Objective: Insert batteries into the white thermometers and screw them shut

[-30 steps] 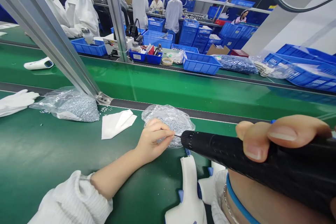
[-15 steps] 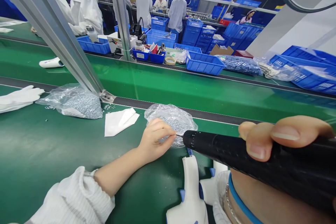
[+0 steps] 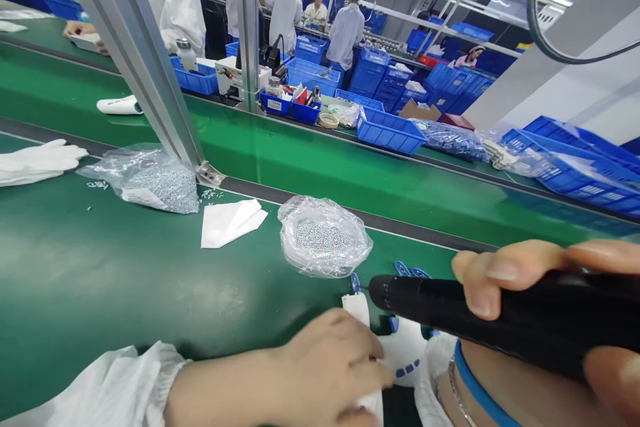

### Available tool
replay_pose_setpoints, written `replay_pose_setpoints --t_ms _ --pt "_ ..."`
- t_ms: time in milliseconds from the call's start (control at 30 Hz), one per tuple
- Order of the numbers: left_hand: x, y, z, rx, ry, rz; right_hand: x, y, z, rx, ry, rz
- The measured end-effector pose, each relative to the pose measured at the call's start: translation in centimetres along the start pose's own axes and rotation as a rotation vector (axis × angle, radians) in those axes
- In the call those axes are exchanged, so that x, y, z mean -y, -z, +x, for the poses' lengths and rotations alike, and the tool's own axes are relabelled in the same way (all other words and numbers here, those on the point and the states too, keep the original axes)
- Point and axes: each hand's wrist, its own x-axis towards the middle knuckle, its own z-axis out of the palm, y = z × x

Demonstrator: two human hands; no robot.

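Note:
In my right hand point(image 3: 520, 280) is a black electric screwdriver point(image 3: 430, 300), fingers wrapped round its body. Its thin bit points left, close to a blue part point(image 3: 355, 282) at the upper end of a white plastic housing point(image 3: 356, 307). My left hand point(image 3: 340, 367), slightly blurred, lies over that housing with its fingers curled across it, hiding its middle. Another white housing point(image 3: 407, 347) with blue slots lies just right, partly covered by my right sleeve and the screwdriver. Beyond the hands sits an open clear plastic bag point(image 3: 295, 257) of small screws point(image 3: 325, 237).
Left along the bench are a folded white paper point(image 3: 230, 223), a second bag of screws point(image 3: 165, 183) and white gloves point(image 3: 40, 161). A metal post point(image 3: 135, 53) rises at the bench edge. Past the green belt point(image 3: 300, 167) stand blue bins point(image 3: 390, 130); co-workers are behind.
My left hand has left the screwdriver's tip and come down and nearer, onto the white housing. The screwdriver's tip has lowered towards the housing's upper end. The view has shifted slightly.

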Motion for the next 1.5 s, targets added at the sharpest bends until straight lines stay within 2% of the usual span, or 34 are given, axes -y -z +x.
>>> replay_pose_setpoints --t_ms 67,133,233,500,767,1067,1300,1500 --pt "-1.1 -0.3 -0.3 0.217 -0.061 0.014 0.1 -1.4 0.3 -0.048 -0.034 0.161" --pt "-1.4 -0.4 -0.7 0.386 -0.086 0.008 -0.2 -2.4 0.2 -0.038 -0.067 0.257" --pt "-1.1 -0.4 -1.0 0.48 -0.079 -0.026 -0.7 -3.0 -0.2 0.02 -0.019 0.249" --pt "-1.0 -0.8 -1.1 0.438 -0.068 -0.038 -1.4 -3.4 -0.4 0.156 0.019 0.243" --pt "-0.9 -1.3 -1.3 0.386 -0.089 -0.034 -2.3 -3.4 -0.6 0.196 0.015 0.241" --pt "-1.1 -1.1 -1.1 0.414 -0.063 -0.037 -2.5 -4.6 -0.6 0.163 -0.012 0.203" --pt "-1.1 -1.1 -1.0 0.41 -0.037 -0.077 -3.2 -3.9 -0.8 0.249 -0.008 0.213" --pt "-1.1 -1.7 -1.3 0.389 -0.035 -0.067 -3.2 -4.3 -0.8 0.333 -0.06 0.241"
